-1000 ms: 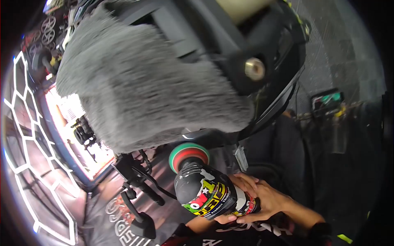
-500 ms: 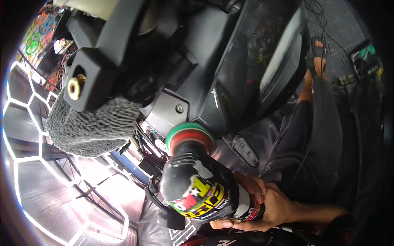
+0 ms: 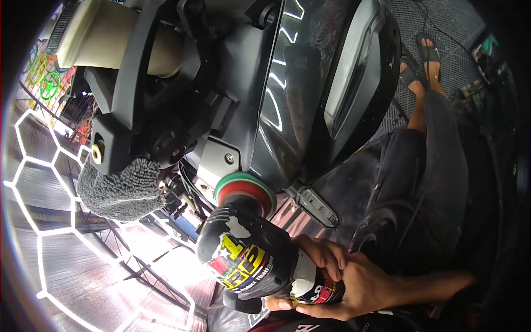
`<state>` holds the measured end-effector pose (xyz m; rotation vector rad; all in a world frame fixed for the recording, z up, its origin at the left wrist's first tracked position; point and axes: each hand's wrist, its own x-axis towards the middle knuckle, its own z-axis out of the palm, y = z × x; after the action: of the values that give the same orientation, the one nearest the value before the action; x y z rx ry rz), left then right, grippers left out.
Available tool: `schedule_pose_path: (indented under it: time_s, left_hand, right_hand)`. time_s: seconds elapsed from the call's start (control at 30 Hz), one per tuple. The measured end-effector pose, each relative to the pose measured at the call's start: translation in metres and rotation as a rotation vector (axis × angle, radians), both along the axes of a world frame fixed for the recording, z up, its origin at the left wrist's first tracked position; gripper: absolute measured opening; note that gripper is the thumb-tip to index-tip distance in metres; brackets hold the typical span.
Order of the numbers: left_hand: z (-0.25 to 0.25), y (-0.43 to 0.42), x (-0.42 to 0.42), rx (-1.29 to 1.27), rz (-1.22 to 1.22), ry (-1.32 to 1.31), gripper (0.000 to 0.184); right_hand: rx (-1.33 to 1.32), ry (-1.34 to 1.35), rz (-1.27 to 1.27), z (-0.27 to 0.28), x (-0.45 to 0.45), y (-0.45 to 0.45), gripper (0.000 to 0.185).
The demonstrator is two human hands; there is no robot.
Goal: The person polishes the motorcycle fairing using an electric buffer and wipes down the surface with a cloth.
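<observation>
scuffed, rounded polisher (image 3: 249,254) with disc-shaped pad (image 3: 243,190) near glossy bodywork (image 3: 293,94)

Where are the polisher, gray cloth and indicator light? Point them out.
Polisher (image 3: 263,246): head view, on its black body.
Gray cloth (image 3: 119,191): head view, on its fuzzy middle.
Indicator light (image 3: 318,207): head view, on its lens.

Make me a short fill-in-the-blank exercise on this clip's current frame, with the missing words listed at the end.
1. The number of hands holding the polisher is ____.
2. On the round pad, the band beside the red one is coloured ____.
3. The country named on the label is ____.
4. The glowing light strips on the picture's left form six-sided shapes called ____.

Missing words: two; green; Thailand; hexagons.
</observation>
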<state>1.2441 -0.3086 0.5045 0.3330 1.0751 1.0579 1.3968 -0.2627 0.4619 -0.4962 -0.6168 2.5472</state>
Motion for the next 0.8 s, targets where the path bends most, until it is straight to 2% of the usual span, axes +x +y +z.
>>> schedule_pose_path:
  time_s: [0.27,0.4,0.43,0.63,0.73,0.8]
  left_hand:
    - [-0.001,-0.01,0.006,0.042,0.075,-0.005,0.077]
    - [-0.007,-0.023,0.013,0.092,0.164,-0.023,0.077]
    - [-0.009,-0.024,0.013,0.111,0.175,-0.027,0.077]
    - [-0.004,-0.005,0.017,0.188,0.261,0.054,0.079]
    - [-0.008,-0.012,0.005,0.184,0.225,0.001,0.079]
    - [-0.01,-0.016,0.001,0.188,0.2,-0.024,0.078]
  right_hand:
    - [0.138,0.042,0.163,-0.012,0.011,-0.014,0.079]
    - [0.189,0.018,0.388,-0.014,0.016,0.011,0.081]
    - [0.182,-0.024,0.182,-0.012,0.011,0.007,0.08]
    - [0.116,-0.034,0.26,-0.004,0.008,0.008,0.093]
    - [0.097,-0.061,0.117,0.007,-0.005,-0.002,0.1]
    - [0.224,-0.068,0.16,0.004,-0.005,-0.006,0.106]
